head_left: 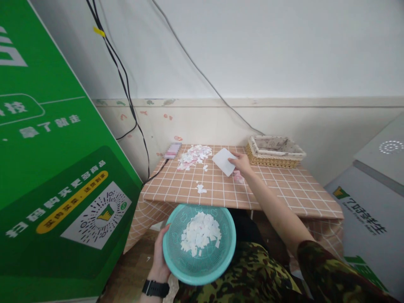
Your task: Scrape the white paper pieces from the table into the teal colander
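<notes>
My left hand [160,251] grips the left rim of a turquoise plastic colander [199,269], held just below the table's front edge. Inside the colander lies a heap of small white paper scraps [201,232]. Over the table, my right hand [240,164] pinches a flat white square card [224,161] by its right side. A pile of torn white and pink paper scraps [194,156] rests on the table to the left of the card. A smaller clump of white scraps [201,189] sits nearer the front edge. Pinkish paper [239,176] shows beneath my right wrist.
A wicker basket [274,160] with a cloth lining stands at the table's back right. The table wears a brown checked cloth [284,189]. A small blurred item [172,150] with a black cable lies at the back left. Green panel [72,168] left, grey cabinet [362,210] right.
</notes>
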A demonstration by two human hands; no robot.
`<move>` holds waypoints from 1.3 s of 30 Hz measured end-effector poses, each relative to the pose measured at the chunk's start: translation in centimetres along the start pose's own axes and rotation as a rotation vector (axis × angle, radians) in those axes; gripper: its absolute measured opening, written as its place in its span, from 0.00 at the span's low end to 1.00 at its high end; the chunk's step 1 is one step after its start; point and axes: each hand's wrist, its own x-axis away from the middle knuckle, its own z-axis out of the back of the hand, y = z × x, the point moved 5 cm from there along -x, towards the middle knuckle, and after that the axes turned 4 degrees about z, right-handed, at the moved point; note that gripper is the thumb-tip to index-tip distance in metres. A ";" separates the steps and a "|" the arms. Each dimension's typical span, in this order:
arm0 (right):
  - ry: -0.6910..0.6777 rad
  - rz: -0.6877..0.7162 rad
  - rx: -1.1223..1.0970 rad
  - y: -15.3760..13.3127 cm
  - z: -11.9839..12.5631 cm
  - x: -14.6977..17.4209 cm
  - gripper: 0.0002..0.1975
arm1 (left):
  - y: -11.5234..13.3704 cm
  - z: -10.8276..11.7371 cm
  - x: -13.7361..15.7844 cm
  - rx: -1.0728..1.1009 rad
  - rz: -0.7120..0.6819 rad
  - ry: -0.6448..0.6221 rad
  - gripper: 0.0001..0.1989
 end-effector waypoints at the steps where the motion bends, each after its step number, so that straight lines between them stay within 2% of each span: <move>1: -0.009 -0.025 -0.026 0.0 -0.6 0.2 0.29 | 0.0 0.1 -0.1 -0.001 -0.001 0.002 0.06; 6: -0.093 -0.086 -0.063 -0.1 -3.4 0.9 0.28 | -0.4 0.2 -0.3 -0.001 0.037 -0.014 0.08; 11: -0.213 -0.054 -0.073 -0.7 -4.1 1.0 0.24 | -0.4 0.2 -0.1 0.016 0.072 0.012 0.08; 13: -0.186 -0.050 -0.069 -0.9 -3.6 0.7 0.25 | -0.4 0.2 -0.2 0.024 0.065 0.015 0.08; 16: -0.068 -0.055 -0.027 -0.8 -2.6 0.1 0.25 | -0.3 0.5 -0.3 0.024 0.053 0.019 0.08; 19: -0.062 -0.065 0.001 -0.5 -2.8 -0.3 0.26 | -0.3 0.6 -0.5 0.004 0.057 0.005 0.09; 23: -0.183 -0.080 -0.006 -0.5 -4.0 0.0 0.25 | -0.1 0.5 -0.5 0.007 0.040 -0.029 0.08; 28: -0.421 -0.046 -0.010 -2.1 -5.0 0.4 0.25 | 0.4 0.5 -0.4 0.004 0.017 -0.017 0.07; 34: -0.424 -0.049 -0.028 -3.3 -5.7 0.3 0.27 | 1.1 0.4 -0.4 0.005 -0.033 -0.033 0.07; 39: -0.584 0.018 -0.039 -3.4 -6.2 2.1 0.26 | 1.2 -0.1 0.1 0.029 -0.021 -0.060 0.07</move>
